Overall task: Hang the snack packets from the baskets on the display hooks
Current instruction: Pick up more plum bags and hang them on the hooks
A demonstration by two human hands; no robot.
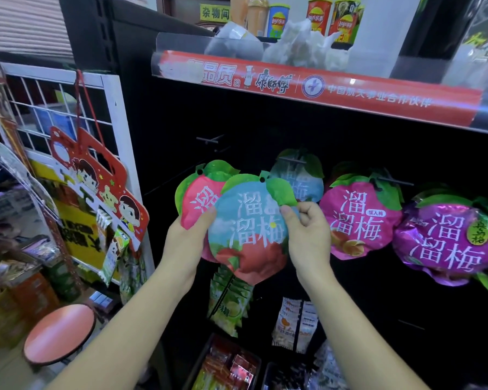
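A person faces a dark display rack, holding a blue snack packet (248, 220) up in front of it with both hands. The left hand (190, 232) grips its left edge, apparently together with a pink packet (197, 198) tucked behind. The right hand (307, 232) pinches the right edge, fingers (287, 211) curled just under the printed green leaf. The hanging hole (262, 180) at the top is on no hook. A matching hung packet (299, 175) sits just behind, and a bare hook (209, 139) higher to the left. Hanging looks under way; next the hole must be lined up with a hook tip and slid on.
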